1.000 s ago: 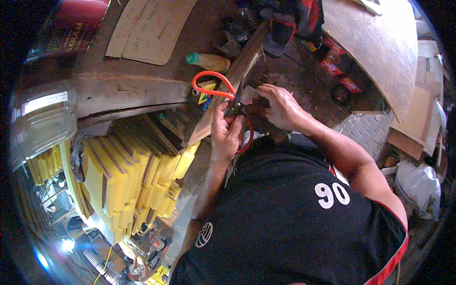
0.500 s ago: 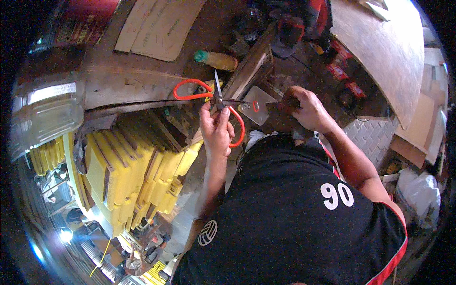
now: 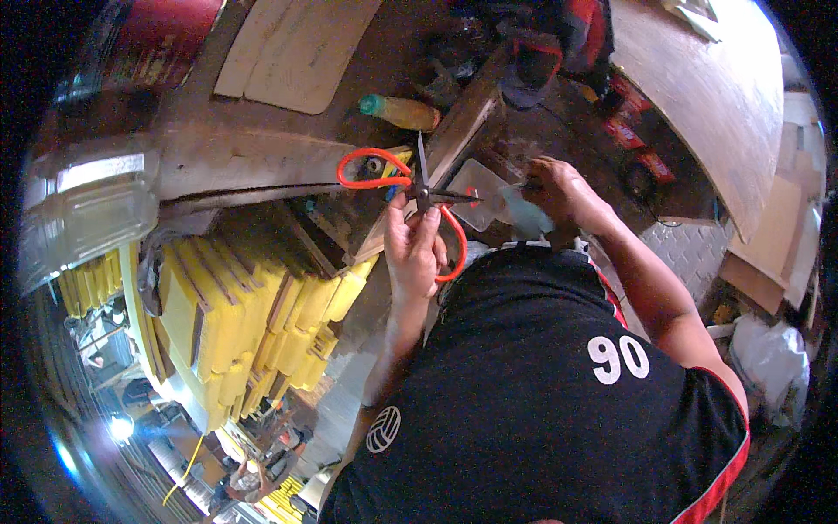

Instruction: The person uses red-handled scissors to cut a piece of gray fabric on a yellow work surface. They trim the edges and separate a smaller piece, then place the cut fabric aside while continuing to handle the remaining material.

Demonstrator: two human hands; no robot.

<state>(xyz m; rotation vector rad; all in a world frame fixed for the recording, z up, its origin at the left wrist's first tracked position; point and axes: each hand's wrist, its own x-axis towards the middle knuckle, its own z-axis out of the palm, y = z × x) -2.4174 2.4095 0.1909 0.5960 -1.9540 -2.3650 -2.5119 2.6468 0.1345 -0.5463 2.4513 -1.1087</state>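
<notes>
My left hand is closed around a pair of scissors with orange-red loop handles, gripping it near the pivot. The scissors' blades are spread apart, one pointing away from me and the other toward the right. To the right, my right hand has its fingers curled over a thin, pale blue piece that looks like cloth or paper. Its fingertips are dark and partly hidden. Between the hands sits a translucent plastic container, partly behind the scissors' blade, with a small red mark showing there.
A bottle with a green cap lies beyond the scissors. Stacked yellow blocks stand at left, near a clear plastic container. A curved wooden board is at upper right. Cardboard lies far left; another person is at lower left.
My left hand and the scissors have shifted slightly to the right, toward the plastic container. By my right hand the pale blue piece now shows plainly.
</notes>
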